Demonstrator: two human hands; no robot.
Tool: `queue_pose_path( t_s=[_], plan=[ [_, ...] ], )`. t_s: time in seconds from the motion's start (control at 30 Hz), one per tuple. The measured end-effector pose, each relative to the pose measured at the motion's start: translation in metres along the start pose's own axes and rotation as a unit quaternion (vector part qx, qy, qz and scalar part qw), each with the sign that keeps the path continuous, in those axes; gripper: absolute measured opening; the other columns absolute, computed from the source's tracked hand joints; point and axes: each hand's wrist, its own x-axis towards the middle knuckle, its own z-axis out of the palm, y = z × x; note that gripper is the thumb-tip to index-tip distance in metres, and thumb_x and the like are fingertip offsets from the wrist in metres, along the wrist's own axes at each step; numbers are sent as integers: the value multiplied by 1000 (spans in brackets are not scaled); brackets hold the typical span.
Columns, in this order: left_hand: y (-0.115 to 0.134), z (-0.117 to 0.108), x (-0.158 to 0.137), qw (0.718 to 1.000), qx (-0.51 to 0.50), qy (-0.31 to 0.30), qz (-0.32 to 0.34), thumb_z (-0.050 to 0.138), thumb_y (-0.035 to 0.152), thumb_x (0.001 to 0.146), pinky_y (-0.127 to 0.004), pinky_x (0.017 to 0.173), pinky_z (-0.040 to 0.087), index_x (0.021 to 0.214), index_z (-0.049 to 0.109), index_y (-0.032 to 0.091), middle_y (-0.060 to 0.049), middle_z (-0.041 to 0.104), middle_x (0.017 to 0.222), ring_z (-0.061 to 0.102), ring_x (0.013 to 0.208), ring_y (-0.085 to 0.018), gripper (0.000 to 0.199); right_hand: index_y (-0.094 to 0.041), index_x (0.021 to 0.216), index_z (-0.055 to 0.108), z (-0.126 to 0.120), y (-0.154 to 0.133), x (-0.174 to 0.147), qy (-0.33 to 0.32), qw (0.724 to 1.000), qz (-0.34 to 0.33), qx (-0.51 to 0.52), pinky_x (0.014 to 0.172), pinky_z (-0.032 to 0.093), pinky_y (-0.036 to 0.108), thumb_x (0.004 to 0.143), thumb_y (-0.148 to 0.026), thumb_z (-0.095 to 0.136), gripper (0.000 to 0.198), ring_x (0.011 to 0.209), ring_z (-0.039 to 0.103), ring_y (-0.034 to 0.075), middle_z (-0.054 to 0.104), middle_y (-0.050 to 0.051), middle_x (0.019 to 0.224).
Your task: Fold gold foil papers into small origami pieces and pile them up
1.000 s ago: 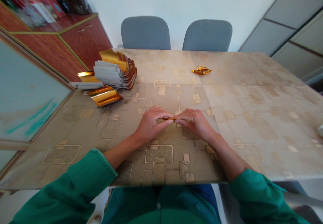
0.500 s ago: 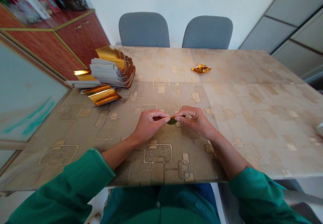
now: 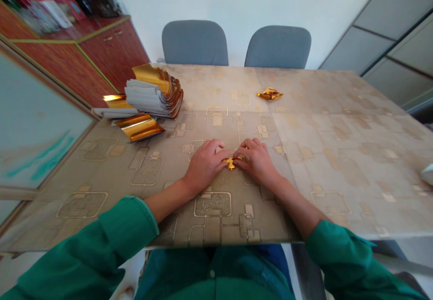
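Note:
A small piece of folded gold foil paper (image 3: 230,163) is pinched between my two hands, low over the middle of the table. My left hand (image 3: 208,162) grips its left end with thumb and fingers. At the other end, my right hand (image 3: 256,161) pinches it the same way. Fingers cover both ends, so only the shiny middle shows. Farther back on the table lies a finished-looking folded gold foil piece (image 3: 269,94) with pointed ends. To the left stands a thick stack of gold foil paper sheets (image 3: 152,94), with a loose gold sheet (image 3: 140,127) in front of it.
The table (image 3: 304,155) wears a beige patterned cloth. Two grey chairs (image 3: 195,43) stand behind it against the wall. A reddish wooden cabinet (image 3: 104,56) rises at the back left, and a white object (image 3: 427,173) shows at the right edge.
Both hands have turned over the foil, knuckles higher and fingers more curled. The foil's visible middle has gone from dark greenish to bright gold. The view has shifted slightly.

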Motion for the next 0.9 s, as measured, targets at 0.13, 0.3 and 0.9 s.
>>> queue_pose_path(
  t_s=[0.13,0.3,0.9],
  plan=[
    [-1,3,-6,989,65,-49,121,47,16,98,-33,78,48,100,68,13,-8,64,91,56,86,-21,21,-20,89,71,6,-10,-2,-29,997,-33,-71,72,31,31,94,-24,61,12,84,51,20,66,5,87],
    [4,5,-14,986,85,-47,139,38,16,102,-34,84,51,108,65,10,-10,66,101,59,93,-21,29,-18,87,67,16,-18,-8,-32,989,-41,-137,72,34,32,96,-21,56,14,84,51,21,65,6,90],
    [7,-1,-35,984,110,-63,124,45,14,97,-40,99,48,126,57,4,-19,62,125,58,113,-27,33,-22,92,71,7,-11,-26,52,985,-34,-159,81,26,37,97,-29,56,17,88,50,22,70,5,89]
  ],
)
